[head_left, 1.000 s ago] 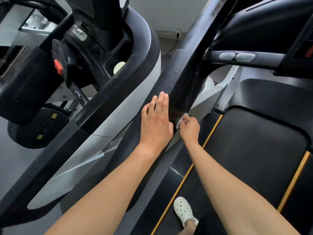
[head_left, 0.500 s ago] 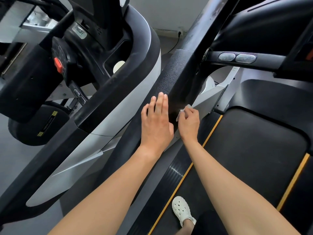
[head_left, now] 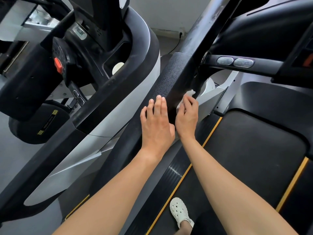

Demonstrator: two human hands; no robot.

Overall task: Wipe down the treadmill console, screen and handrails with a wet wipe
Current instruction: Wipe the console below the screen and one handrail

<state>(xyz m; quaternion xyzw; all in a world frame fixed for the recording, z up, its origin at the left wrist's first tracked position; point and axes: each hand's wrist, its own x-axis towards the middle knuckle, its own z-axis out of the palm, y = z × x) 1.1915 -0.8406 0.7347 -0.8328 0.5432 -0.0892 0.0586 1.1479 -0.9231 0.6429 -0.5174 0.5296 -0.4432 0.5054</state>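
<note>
A black textured handrail (head_left: 171,78) of the treadmill runs diagonally from the upper right down to the lower left. My left hand (head_left: 156,122) lies flat on its top, fingers straight and together. My right hand (head_left: 187,116) holds a crumpled white wet wipe (head_left: 189,94) against the handrail's inner right side, just beside my left hand. The console (head_left: 271,22) of this treadmill rises dark at the upper right, with two oval silver grip sensors (head_left: 235,62) on its crossbar.
A second treadmill stands to the left, with a console carrying a red stop button (head_left: 58,65) and a black and grey handrail (head_left: 118,78). The black belt (head_left: 254,150) with yellow side stripes lies at the right. My foot in a white clog (head_left: 180,212) stands on it.
My right hand has slid the wipe up along the inner side of the handrail, from level with my left palm to level with its fingertips. My left hand has stayed flat on the rail.
</note>
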